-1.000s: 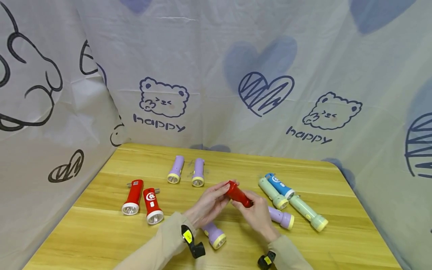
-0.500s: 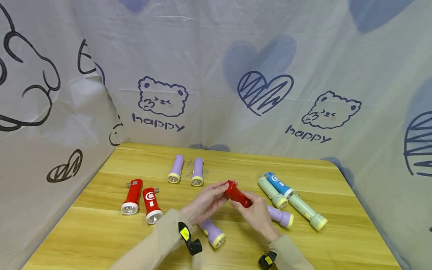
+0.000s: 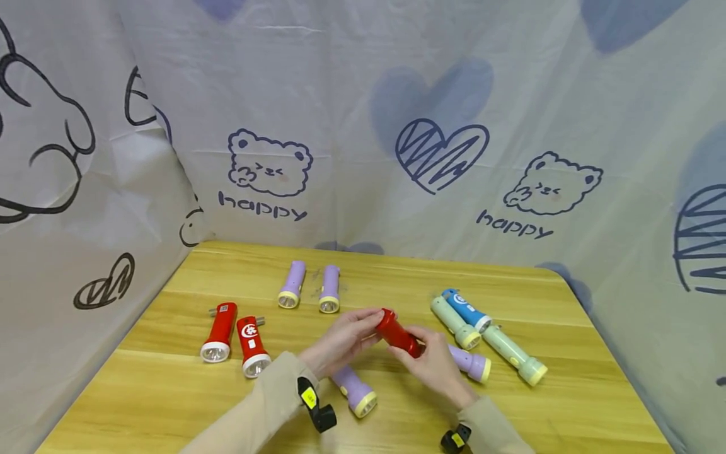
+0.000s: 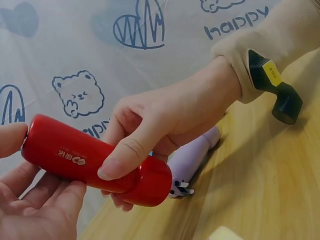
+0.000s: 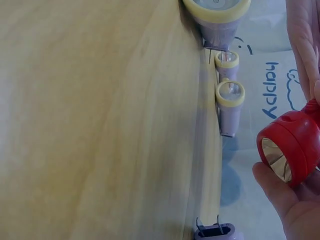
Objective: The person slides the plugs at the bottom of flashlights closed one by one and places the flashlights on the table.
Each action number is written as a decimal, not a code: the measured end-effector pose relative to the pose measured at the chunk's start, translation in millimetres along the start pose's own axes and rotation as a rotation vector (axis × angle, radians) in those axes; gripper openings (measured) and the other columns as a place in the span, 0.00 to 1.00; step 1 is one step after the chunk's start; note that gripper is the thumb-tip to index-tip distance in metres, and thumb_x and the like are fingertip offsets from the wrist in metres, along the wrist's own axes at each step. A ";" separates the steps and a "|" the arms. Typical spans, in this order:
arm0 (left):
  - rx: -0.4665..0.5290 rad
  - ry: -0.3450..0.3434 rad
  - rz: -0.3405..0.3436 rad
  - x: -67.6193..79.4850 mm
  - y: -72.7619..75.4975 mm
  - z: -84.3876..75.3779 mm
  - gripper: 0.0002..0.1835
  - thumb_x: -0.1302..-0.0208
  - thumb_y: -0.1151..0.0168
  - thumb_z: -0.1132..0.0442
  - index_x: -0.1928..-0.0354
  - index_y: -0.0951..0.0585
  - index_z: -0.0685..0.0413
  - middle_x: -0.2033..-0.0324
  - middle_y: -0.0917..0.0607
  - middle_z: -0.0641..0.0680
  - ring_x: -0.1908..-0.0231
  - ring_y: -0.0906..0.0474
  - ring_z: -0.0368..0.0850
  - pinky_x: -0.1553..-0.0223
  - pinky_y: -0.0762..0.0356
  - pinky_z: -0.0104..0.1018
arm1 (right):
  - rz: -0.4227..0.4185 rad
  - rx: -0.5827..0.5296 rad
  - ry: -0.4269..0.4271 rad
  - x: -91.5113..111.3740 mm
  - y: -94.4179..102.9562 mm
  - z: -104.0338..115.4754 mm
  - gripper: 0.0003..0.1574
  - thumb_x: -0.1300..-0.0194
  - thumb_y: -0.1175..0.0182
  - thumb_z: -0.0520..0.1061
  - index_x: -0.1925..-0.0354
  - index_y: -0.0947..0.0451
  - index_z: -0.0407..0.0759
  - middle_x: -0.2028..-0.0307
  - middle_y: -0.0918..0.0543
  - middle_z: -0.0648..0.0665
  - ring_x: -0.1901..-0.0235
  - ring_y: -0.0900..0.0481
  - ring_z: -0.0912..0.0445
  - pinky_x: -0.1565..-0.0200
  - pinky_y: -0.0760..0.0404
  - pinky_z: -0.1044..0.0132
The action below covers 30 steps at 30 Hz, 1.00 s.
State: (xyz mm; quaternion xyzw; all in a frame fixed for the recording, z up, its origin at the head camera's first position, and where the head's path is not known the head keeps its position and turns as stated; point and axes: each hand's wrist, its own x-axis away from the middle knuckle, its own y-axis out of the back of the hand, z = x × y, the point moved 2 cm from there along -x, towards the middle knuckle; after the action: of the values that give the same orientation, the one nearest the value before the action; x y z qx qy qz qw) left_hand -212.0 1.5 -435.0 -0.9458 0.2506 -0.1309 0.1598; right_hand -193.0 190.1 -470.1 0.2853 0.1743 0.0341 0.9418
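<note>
Just right of centre in the head view, the red flashlight (image 3: 399,334) sits tilted above the tabletop (image 3: 142,397), slightly lower than a second ago. The right grip (image 3: 437,366) pinches its flared end; the left grip (image 3: 343,340) pinches the tail. Handling therefore appears ongoing, with no release noted. The body is glossy red with small pale print; the reflector (image 5: 274,157) shows no visible light.

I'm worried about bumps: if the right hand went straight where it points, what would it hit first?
Probably the left hand, at the other end of the red flashlight that the right hand holds, though exact depth is unclear.
</note>
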 end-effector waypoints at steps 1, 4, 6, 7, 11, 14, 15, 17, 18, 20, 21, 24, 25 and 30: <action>-0.001 0.002 0.006 0.7 0.2 0.0 0.26 0.22 0.49 0.60 0.30 0.33 0.69 0.36 0.21 0.58 0.43 0.22 0.36 0.41 0.22 0.25 | 0.004 -0.001 0.008 0.2 0.1 -0.3 0.18 0.44 0.24 0.43 0.54 0.13 0.44 0.62 0.10 0.44 0.69 0.19 0.64 0.67 0.18 0.72; 0.021 0.003 0.029 2.4 0.6 0.0 0.27 0.22 0.50 0.60 0.29 0.35 0.70 0.32 0.25 0.61 0.41 0.23 0.36 0.39 0.23 0.25 | 0.011 -0.014 0.022 0.4 -0.1 -0.8 0.19 0.44 0.25 0.43 0.53 0.14 0.43 0.61 0.10 0.43 0.69 0.19 0.64 0.68 0.18 0.72; 0.040 0.005 0.039 3.3 0.7 -0.3 0.27 0.22 0.50 0.61 0.28 0.36 0.70 0.30 0.27 0.62 0.40 0.24 0.36 0.39 0.24 0.26 | 0.013 -0.026 0.019 0.4 -0.5 -0.6 0.18 0.43 0.25 0.44 0.53 0.14 0.43 0.61 0.10 0.43 0.70 0.20 0.64 0.68 0.18 0.72; 0.050 0.005 0.042 3.5 0.6 -0.2 0.27 0.22 0.50 0.62 0.28 0.37 0.70 0.30 0.27 0.62 0.40 0.24 0.36 0.38 0.24 0.26 | 0.013 -0.031 0.019 0.5 -0.7 -0.5 0.18 0.43 0.25 0.44 0.53 0.14 0.43 0.61 0.10 0.42 0.70 0.20 0.64 0.68 0.18 0.72; 0.072 0.005 0.045 3.2 -1.3 -0.5 0.27 0.22 0.51 0.65 0.27 0.37 0.69 0.28 0.30 0.63 0.38 0.26 0.38 0.34 0.26 0.29 | 0.010 -0.052 0.019 1.0 -1.7 0.0 0.18 0.43 0.26 0.42 0.53 0.14 0.42 0.60 0.10 0.41 0.71 0.20 0.64 0.69 0.17 0.72; 0.069 0.002 0.044 3.0 -3.2 -0.8 0.26 0.23 0.51 0.66 0.27 0.36 0.69 0.27 0.32 0.64 0.34 0.28 0.42 0.29 0.30 0.33 | 0.005 -0.056 0.036 1.8 -2.8 -0.2 0.18 0.43 0.26 0.41 0.53 0.13 0.42 0.60 0.10 0.41 0.71 0.20 0.64 0.70 0.16 0.71; 0.071 0.003 0.041 3.1 -3.5 -0.8 0.26 0.23 0.51 0.66 0.28 0.35 0.69 0.26 0.33 0.63 0.33 0.29 0.43 0.28 0.31 0.35 | 0.002 -0.053 0.041 2.2 -3.1 0.0 0.17 0.43 0.26 0.41 0.53 0.13 0.42 0.60 0.10 0.41 0.71 0.20 0.64 0.70 0.16 0.71; 0.072 -0.003 0.039 3.1 -4.0 -0.8 0.26 0.23 0.51 0.66 0.28 0.35 0.69 0.26 0.33 0.64 0.31 0.30 0.45 0.26 0.34 0.38 | -0.002 -0.045 0.048 2.3 -3.4 -0.1 0.17 0.43 0.26 0.41 0.54 0.13 0.42 0.60 0.10 0.41 0.70 0.20 0.64 0.70 0.16 0.71; 0.078 -0.004 0.036 3.1 -4.0 -0.6 0.26 0.23 0.51 0.67 0.28 0.35 0.69 0.26 0.33 0.64 0.30 0.31 0.47 0.26 0.35 0.39 | -0.004 -0.041 0.047 2.3 -3.5 0.0 0.17 0.43 0.26 0.41 0.54 0.13 0.42 0.60 0.10 0.41 0.70 0.20 0.64 0.70 0.16 0.71; 0.096 -0.005 0.033 2.8 -4.7 -0.3 0.26 0.23 0.51 0.67 0.27 0.36 0.69 0.26 0.34 0.65 0.28 0.33 0.49 0.25 0.36 0.39 | -0.007 -0.038 0.035 2.4 -2.8 1.0 0.17 0.43 0.26 0.41 0.53 0.13 0.43 0.60 0.09 0.41 0.70 0.19 0.63 0.69 0.17 0.71; 0.103 -0.007 0.033 2.7 -4.9 -0.1 0.26 0.23 0.51 0.67 0.27 0.36 0.69 0.26 0.34 0.65 0.27 0.33 0.50 0.25 0.36 0.39 | -0.006 -0.038 0.025 2.3 -2.4 0.8 0.18 0.43 0.26 0.41 0.53 0.13 0.43 0.60 0.09 0.40 0.70 0.19 0.63 0.69 0.17 0.72; 0.128 -0.005 0.044 1.5 -5.9 0.0 0.26 0.23 0.51 0.67 0.27 0.36 0.69 0.26 0.34 0.65 0.27 0.34 0.50 0.25 0.37 0.39 | 0.002 -0.051 -0.014 2.0 -1.0 1.7 0.19 0.43 0.26 0.42 0.52 0.13 0.43 0.58 0.10 0.40 0.69 0.19 0.62 0.68 0.17 0.72; 0.135 -0.003 0.049 1.3 -6.3 -0.1 0.26 0.23 0.51 0.67 0.27 0.37 0.69 0.26 0.35 0.64 0.26 0.35 0.51 0.25 0.37 0.39 | 0.002 -0.053 -0.020 2.0 -0.4 1.7 0.19 0.43 0.25 0.42 0.51 0.13 0.43 0.58 0.10 0.40 0.69 0.19 0.61 0.68 0.17 0.72; 0.161 0.014 0.074 0.5 -6.2 -1.3 0.27 0.22 0.52 0.66 0.26 0.38 0.67 0.25 0.36 0.64 0.25 0.38 0.52 0.25 0.37 0.37 | -0.008 -0.052 -0.016 2.0 0.5 0.1 0.20 0.43 0.25 0.43 0.51 0.13 0.43 0.58 0.09 0.40 0.69 0.18 0.62 0.67 0.16 0.72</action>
State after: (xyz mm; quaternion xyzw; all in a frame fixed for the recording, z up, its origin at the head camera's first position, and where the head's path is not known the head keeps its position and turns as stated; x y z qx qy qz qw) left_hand -209.3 6.1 -431.4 -0.9190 0.2751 -0.1514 0.2384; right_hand -191.1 190.8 -470.3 0.2603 0.1671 0.0328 0.9504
